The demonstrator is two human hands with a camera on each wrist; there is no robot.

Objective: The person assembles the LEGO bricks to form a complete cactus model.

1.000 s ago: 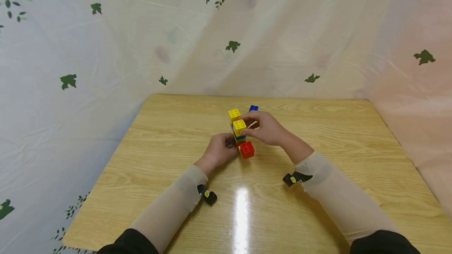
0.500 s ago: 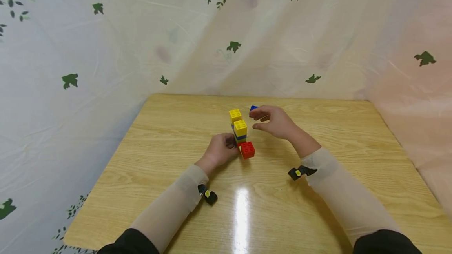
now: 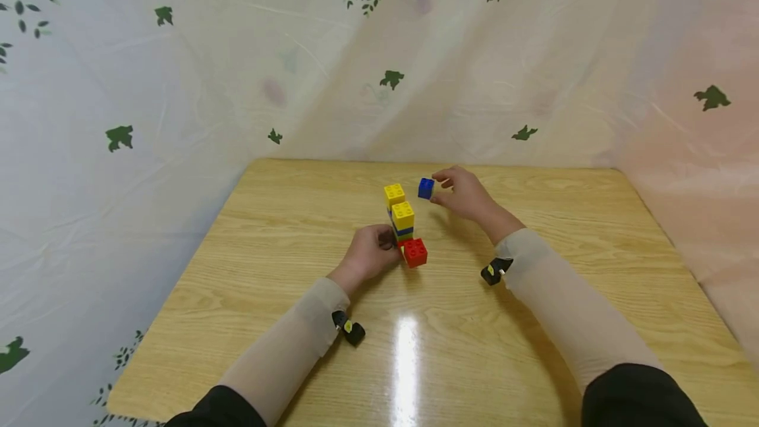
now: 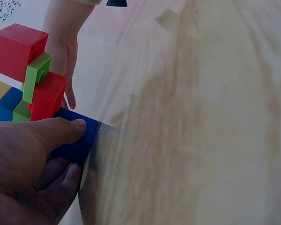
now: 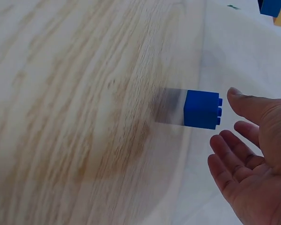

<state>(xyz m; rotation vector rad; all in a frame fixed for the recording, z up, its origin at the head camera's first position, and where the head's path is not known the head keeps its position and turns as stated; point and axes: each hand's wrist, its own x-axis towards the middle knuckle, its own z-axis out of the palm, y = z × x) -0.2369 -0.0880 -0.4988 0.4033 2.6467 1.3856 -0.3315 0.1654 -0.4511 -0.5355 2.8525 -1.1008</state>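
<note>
My left hand (image 3: 367, 256) grips the base of a toy building-block structure. In the left wrist view, its thumb lies on a blue block (image 4: 90, 136) at the bottom, fingers curled along the other side. Two yellow blocks (image 3: 403, 215) top the structure in the head view, and a red block (image 3: 416, 253) juts out on the near side. A thin green block (image 4: 36, 75) sits between two red ones. Beyond the structure, a loose blue block (image 5: 201, 109) stands on the table, studs up. My right hand (image 3: 465, 196) is just right of it, fingers apart and holding nothing.
The wooden table (image 3: 296, 203) reaches back to a leaf-patterned cloth (image 3: 332, 104), which hangs behind and at both sides. A small black device (image 3: 350, 329) is strapped at the left wrist, another (image 3: 495, 271) at the right.
My right hand has let go of the near yellow block and moved back and right, to beside the loose blue block. My left hand has stayed at the base.
</note>
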